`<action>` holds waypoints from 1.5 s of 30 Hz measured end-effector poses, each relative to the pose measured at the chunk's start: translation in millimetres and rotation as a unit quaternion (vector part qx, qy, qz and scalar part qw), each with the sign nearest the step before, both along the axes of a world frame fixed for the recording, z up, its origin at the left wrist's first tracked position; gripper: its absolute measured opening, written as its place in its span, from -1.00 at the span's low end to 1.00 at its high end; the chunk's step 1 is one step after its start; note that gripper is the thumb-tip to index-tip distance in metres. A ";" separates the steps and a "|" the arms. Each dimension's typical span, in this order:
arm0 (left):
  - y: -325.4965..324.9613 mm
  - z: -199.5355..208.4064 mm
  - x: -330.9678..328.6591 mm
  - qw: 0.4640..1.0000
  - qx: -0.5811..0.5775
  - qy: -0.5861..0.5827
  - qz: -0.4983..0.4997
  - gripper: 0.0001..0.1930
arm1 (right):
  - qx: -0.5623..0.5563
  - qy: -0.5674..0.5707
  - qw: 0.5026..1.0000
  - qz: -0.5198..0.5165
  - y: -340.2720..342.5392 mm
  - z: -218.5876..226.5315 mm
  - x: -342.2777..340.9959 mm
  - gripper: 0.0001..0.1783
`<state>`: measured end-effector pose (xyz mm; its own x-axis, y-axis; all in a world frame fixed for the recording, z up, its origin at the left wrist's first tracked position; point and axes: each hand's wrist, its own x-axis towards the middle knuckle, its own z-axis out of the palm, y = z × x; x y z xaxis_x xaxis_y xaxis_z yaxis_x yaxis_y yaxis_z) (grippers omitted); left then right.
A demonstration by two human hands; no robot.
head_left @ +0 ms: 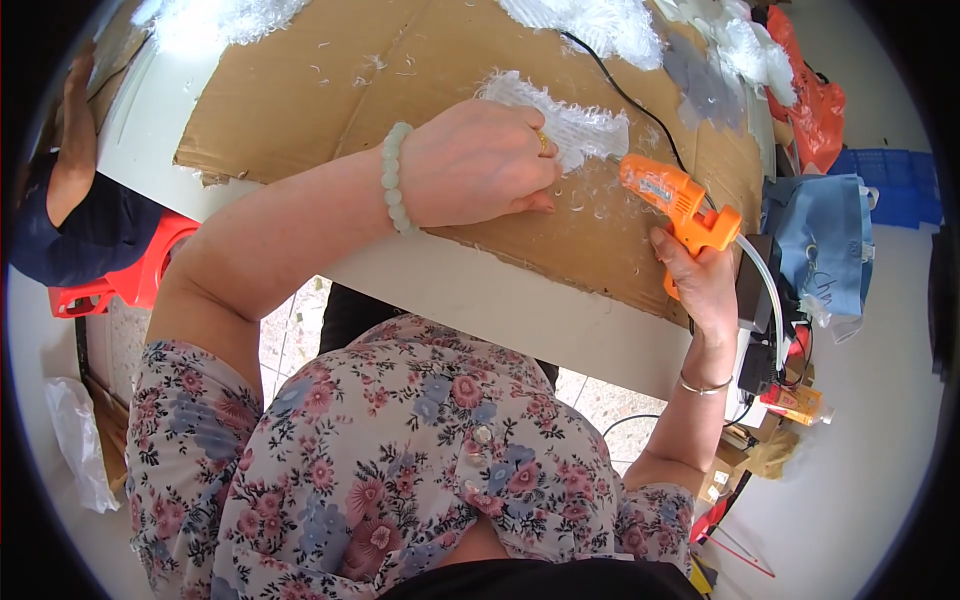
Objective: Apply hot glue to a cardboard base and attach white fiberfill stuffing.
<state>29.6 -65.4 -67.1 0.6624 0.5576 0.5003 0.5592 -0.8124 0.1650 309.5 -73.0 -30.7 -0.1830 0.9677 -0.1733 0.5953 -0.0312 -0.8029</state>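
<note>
Floral blouse [380, 440], glue gun [668, 190] diagonal, nozzle [627, 168] forward-left

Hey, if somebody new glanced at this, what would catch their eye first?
Probably the bright orange glue gun, held in the right hand above brown cardboard at right of centre. Next, the white fluffy piece by the left hand, near the top centre. Then the red bag at the upper right.
</note>
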 end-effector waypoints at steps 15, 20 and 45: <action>-1.2 8.8 4.0 0.997 -0.038 0.064 0.017 -0.71 | 0.020 0.060 0.996 -0.063 2.6 -0.9 9.3 -0.87; 1.5 4.6 9.3 0.998 -0.011 0.062 0.022 -0.66 | 0.028 0.073 0.996 -0.047 9.2 -15.3 6.0 -0.87; 2.4 -5.6 9.5 0.999 0.037 0.021 0.030 -0.71 | -0.071 0.077 0.994 -0.017 46.8 -13.7 9.0 -0.78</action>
